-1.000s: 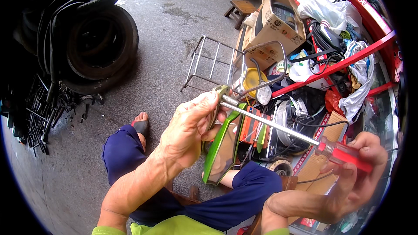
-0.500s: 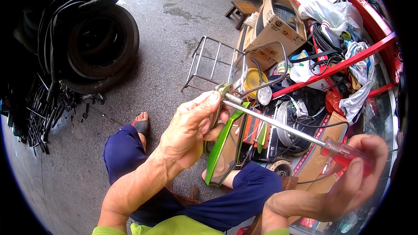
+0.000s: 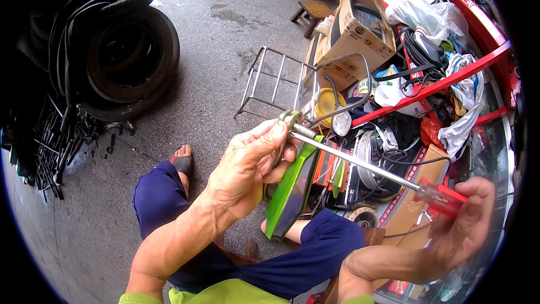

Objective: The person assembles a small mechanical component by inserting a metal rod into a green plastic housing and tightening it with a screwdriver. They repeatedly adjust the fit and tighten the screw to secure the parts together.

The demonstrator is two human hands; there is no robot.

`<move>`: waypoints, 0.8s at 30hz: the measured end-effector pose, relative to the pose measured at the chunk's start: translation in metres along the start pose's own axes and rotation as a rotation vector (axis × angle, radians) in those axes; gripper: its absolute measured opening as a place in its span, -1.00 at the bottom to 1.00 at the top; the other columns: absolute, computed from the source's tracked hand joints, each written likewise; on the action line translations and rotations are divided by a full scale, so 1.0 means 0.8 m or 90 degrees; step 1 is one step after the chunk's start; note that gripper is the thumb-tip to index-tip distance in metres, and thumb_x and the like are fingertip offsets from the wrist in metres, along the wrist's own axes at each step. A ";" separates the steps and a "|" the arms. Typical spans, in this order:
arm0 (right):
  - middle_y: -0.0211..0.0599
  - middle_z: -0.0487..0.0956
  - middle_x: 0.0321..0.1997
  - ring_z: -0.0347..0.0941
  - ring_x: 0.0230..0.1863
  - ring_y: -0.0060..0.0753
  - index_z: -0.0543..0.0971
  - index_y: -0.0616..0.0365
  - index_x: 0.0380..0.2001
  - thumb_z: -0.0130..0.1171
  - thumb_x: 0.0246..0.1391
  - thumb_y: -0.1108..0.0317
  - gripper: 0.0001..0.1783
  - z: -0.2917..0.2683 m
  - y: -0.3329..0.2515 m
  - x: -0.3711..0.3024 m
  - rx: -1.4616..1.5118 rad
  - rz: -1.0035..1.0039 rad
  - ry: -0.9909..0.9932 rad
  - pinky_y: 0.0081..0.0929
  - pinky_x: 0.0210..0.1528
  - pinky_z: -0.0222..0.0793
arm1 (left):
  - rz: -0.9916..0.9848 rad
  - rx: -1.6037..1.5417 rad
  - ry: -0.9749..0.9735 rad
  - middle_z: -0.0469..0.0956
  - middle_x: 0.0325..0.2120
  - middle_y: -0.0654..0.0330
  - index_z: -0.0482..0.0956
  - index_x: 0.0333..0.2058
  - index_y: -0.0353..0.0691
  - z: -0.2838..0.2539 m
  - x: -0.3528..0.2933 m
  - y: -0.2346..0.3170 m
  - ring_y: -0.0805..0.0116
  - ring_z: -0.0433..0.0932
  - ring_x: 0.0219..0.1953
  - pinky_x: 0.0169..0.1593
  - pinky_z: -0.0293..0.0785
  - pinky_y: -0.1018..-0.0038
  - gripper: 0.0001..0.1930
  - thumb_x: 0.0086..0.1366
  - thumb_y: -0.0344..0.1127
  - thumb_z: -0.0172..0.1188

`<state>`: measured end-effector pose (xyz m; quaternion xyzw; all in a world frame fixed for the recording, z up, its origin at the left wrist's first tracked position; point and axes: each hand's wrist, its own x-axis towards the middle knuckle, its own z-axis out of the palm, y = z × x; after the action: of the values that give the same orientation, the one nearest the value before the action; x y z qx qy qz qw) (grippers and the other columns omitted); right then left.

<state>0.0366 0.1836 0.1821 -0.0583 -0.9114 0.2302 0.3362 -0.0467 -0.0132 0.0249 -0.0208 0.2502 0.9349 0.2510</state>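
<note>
My left hand (image 3: 242, 171) grips a small metal clamp (image 3: 291, 117) with a short bolt (image 3: 304, 130) sticking out of it. Below the fingers hangs an elongated green-framed piece (image 3: 286, 200) with a shiny dark face, like a mirror. How it joins the clamp is hidden by the fingers. In my right hand (image 3: 469, 222) is the red handle of a screwdriver (image 3: 365, 162), held by fingers and thumb. Its long steel shaft slants up leftward, and the tip lies beside the bolt; exact contact cannot be made out.
A wire rack (image 3: 275, 81) stands on the floor ahead, near a wooden stool (image 3: 315, 8). Cartons (image 3: 368, 39), bags and cables crowd the right beneath a red metal frame (image 3: 439, 87). Stacked tyres (image 3: 169, 50) and long metal rods (image 3: 53, 157) lie left.
The green-framed piece has turned, showing more of its green side. My right hand has rotated on the screwdriver handle and shifted slightly left. My left hand stays almost where it was.
</note>
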 end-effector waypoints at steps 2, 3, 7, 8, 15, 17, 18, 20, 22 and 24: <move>-0.34 0.37 -0.45 0.30 -0.63 -0.70 0.39 0.25 -0.18 -0.07 0.13 -0.12 -0.44 0.002 0.008 0.006 0.027 -0.057 -0.002 -0.90 -0.67 0.03 | 0.001 -0.001 -0.001 0.41 -0.48 0.37 0.36 0.05 -0.33 0.002 -0.001 0.001 0.74 0.16 -0.59 -0.60 -0.08 0.75 -0.61 0.34 -0.22 -0.01; -0.34 0.38 -0.44 0.30 -0.63 -0.72 0.39 0.25 -0.18 -0.06 0.13 -0.08 -0.46 0.013 0.007 0.005 0.055 -0.095 0.028 -0.90 -0.68 0.04 | -0.002 -0.003 0.003 0.41 -0.48 0.37 0.36 0.05 -0.33 0.006 -0.001 0.002 0.74 0.16 -0.59 -0.60 -0.08 0.75 -0.61 0.34 -0.22 -0.01; -0.30 0.37 -0.41 0.29 -0.63 -0.71 0.35 0.30 -0.14 -0.02 0.13 0.03 -0.51 0.019 -0.003 0.004 0.132 -0.123 0.019 -0.85 -0.68 0.09 | -0.002 -0.007 -0.002 0.41 -0.48 0.37 0.35 0.05 -0.34 0.005 0.000 0.002 0.74 0.15 -0.59 -0.60 -0.08 0.74 -0.61 0.34 -0.22 -0.02; -0.28 0.36 -0.41 0.29 -0.63 -0.70 0.35 0.31 -0.13 -0.01 0.13 0.06 -0.52 0.017 -0.004 0.003 0.125 -0.099 0.008 -0.83 -0.67 0.11 | -0.002 -0.009 -0.001 0.41 -0.48 0.37 0.35 0.06 -0.34 0.004 -0.001 0.002 0.74 0.15 -0.60 -0.60 -0.08 0.74 -0.61 0.34 -0.22 -0.02; -0.25 0.34 -0.42 0.29 -0.61 -0.63 0.31 0.34 -0.05 0.07 0.09 0.05 -0.44 0.014 0.004 0.009 0.121 -0.158 0.002 -0.79 -0.63 0.18 | -0.006 -0.001 0.000 0.39 -0.49 0.38 0.35 0.05 -0.35 0.005 -0.002 0.002 0.72 0.14 -0.60 -0.60 -0.08 0.73 -0.61 0.34 -0.22 -0.02; -0.25 0.34 -0.41 0.30 -0.58 -0.64 0.32 0.34 -0.06 0.07 0.09 0.03 -0.43 0.017 0.003 0.008 0.135 -0.168 -0.005 -0.80 -0.63 0.15 | -0.005 0.001 0.003 0.38 -0.50 0.39 0.36 0.05 -0.35 0.005 -0.001 0.002 0.72 0.14 -0.61 -0.60 -0.08 0.73 -0.61 0.34 -0.23 -0.01; -0.24 0.34 -0.39 0.30 -0.56 -0.64 0.32 0.33 -0.07 0.06 0.09 0.04 -0.45 0.016 0.002 0.007 0.148 -0.147 -0.020 -0.81 -0.63 0.14 | -0.009 -0.001 0.005 0.38 -0.50 0.39 0.36 0.05 -0.35 0.004 -0.001 0.002 0.72 0.14 -0.61 -0.60 -0.08 0.73 -0.61 0.34 -0.23 -0.01; -0.23 0.34 -0.37 0.31 -0.53 -0.63 0.33 0.33 -0.08 0.04 0.10 0.08 -0.48 0.006 -0.002 0.002 0.147 -0.071 -0.049 -0.82 -0.64 0.12 | -0.011 -0.001 0.013 0.38 -0.50 0.39 0.36 0.04 -0.35 0.003 -0.001 0.001 0.72 0.15 -0.60 -0.61 -0.08 0.73 -0.61 0.33 -0.23 -0.01; -0.19 0.36 -0.33 0.31 -0.53 -0.62 0.34 0.33 -0.11 0.00 0.11 0.13 -0.54 0.001 0.006 0.004 0.106 -0.065 -0.043 -0.81 -0.65 0.13 | -0.006 0.000 0.022 0.39 -0.50 0.40 0.36 0.04 -0.34 0.000 -0.001 0.000 0.72 0.17 -0.59 -0.61 -0.08 0.73 -0.62 0.33 -0.24 0.00; -0.16 0.37 -0.31 0.31 -0.53 -0.61 0.34 0.34 -0.14 -0.03 0.12 0.15 -0.57 0.004 0.011 0.006 0.080 -0.119 -0.023 -0.81 -0.65 0.13 | -0.014 -0.007 0.017 0.40 -0.48 0.40 0.36 0.05 -0.35 0.006 -0.002 0.001 0.74 0.20 -0.57 -0.61 -0.07 0.74 -0.62 0.33 -0.25 0.00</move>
<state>0.0300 0.1914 0.1788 0.0524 -0.9026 0.2552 0.3428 -0.0456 -0.0124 0.0297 -0.0377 0.2480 0.9331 0.2577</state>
